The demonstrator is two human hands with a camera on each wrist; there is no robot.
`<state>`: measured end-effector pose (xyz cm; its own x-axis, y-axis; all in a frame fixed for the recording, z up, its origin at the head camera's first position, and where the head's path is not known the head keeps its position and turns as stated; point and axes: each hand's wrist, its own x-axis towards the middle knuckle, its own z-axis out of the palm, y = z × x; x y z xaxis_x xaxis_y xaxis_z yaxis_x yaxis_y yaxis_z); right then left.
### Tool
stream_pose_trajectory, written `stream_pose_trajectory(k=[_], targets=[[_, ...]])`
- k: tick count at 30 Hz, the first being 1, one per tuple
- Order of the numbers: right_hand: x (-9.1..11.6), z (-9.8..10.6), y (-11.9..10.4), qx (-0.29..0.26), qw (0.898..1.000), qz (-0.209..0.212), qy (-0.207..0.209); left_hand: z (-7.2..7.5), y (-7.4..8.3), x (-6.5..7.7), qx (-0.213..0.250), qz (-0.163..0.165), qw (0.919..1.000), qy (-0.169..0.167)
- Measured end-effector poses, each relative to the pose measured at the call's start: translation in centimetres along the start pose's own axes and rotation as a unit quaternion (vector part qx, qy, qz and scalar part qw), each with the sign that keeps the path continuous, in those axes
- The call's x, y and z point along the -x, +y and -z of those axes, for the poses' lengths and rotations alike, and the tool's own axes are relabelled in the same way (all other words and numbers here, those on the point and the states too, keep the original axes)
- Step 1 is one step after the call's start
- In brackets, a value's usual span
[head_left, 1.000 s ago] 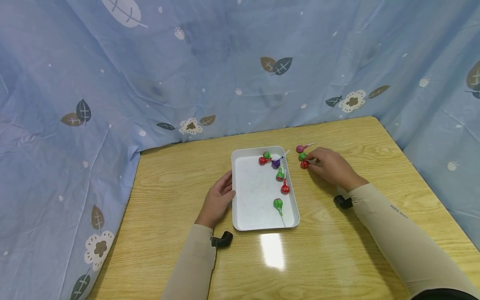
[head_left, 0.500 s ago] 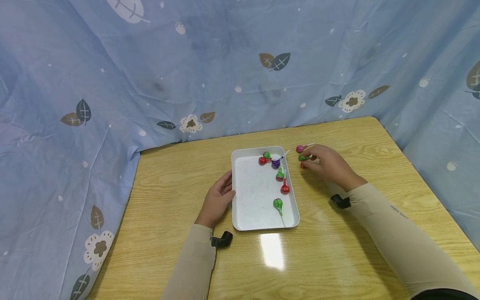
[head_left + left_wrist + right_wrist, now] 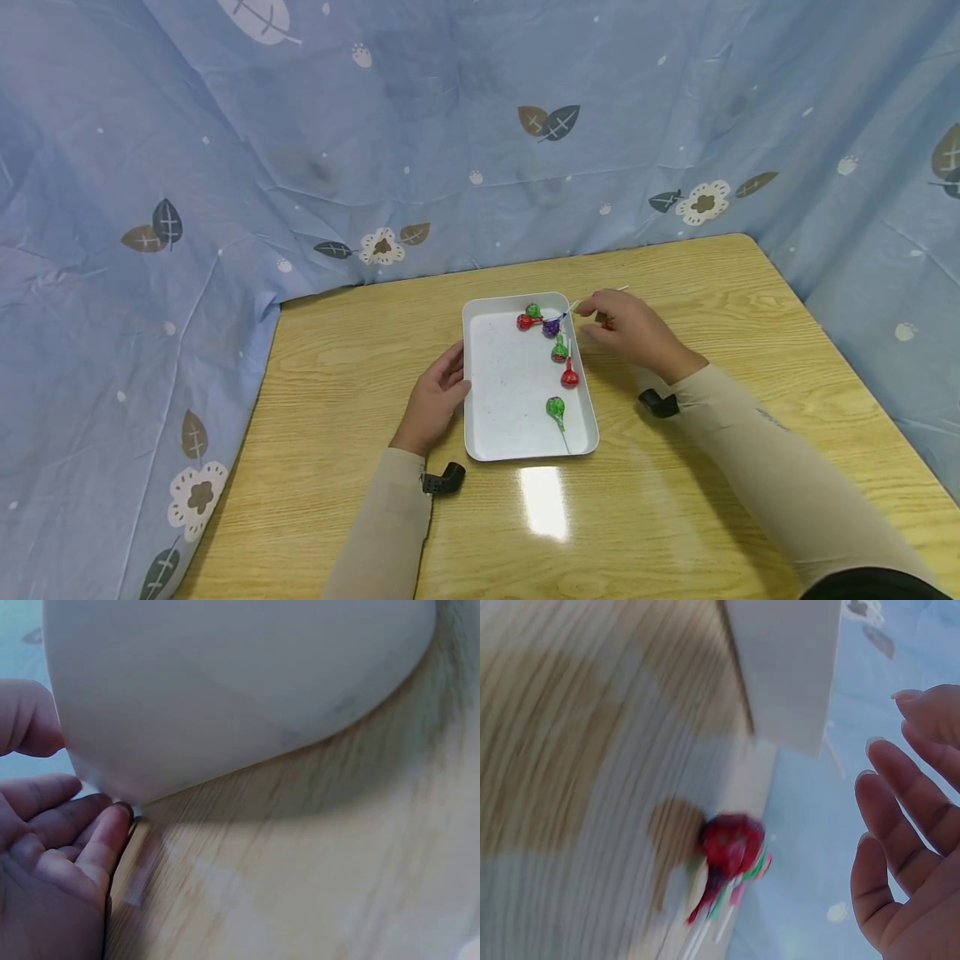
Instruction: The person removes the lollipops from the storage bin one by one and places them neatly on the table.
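Note:
A white tray (image 3: 501, 383) lies on the wooden table with several wrapped lollipops inside: a red one (image 3: 570, 378), a purple one (image 3: 551, 328) and a green one (image 3: 556, 407) among them. My left hand (image 3: 431, 402) rests against the tray's left side, thumb at the rim; the left wrist view shows fingertips touching the tray wall (image 3: 225, 690). Beside the tray's far right corner hovers my right hand (image 3: 633, 333), fingers parted and holding nothing. Below it on the table lies a red lollipop (image 3: 733, 841), with green and pink ones behind, mostly hidden in the head view.
A blue patterned curtain (image 3: 450, 142) hangs behind the table and along both sides. The wooden tabletop (image 3: 352, 375) extends around the tray. Each wrist carries a black camera mount, such as the left one (image 3: 444, 479).
My right hand has shifted left from the loose lollipops toward the tray's far right corner, its fingers spreading. My left hand, the tray and the lollipops in it stay put.

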<state>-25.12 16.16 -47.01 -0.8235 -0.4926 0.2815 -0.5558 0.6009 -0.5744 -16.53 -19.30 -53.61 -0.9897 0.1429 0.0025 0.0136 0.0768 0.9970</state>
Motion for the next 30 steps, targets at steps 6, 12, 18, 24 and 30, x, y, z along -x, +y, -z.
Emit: stream_pose_trajectory(k=[6,12,18,24,30], targets=[[-1.1,-0.7,-1.3,-0.014,1.0,-0.007,-0.025,0.0,0.0,0.0,0.0,-0.001,1.0,0.001],[-2.3,-1.7,-2.1,-0.018,0.999,0.011,-0.033,0.0,-0.1,0.0,0.005,-0.006,1.0,-0.002],[-3.5,-2.7,-2.5,-0.014,0.998,0.012,-0.054,0.0,0.1,0.0,0.005,-0.006,1.0,-0.002],[-4.4,-3.4,-2.9,-0.007,0.997,0.012,-0.073,-0.1,0.2,0.0,0.006,-0.004,1.0,0.0],[-5.4,-4.1,-2.8,0.009,0.996,0.002,-0.09,0.0,0.0,-0.1,0.016,-0.01,0.9998,-0.005]])
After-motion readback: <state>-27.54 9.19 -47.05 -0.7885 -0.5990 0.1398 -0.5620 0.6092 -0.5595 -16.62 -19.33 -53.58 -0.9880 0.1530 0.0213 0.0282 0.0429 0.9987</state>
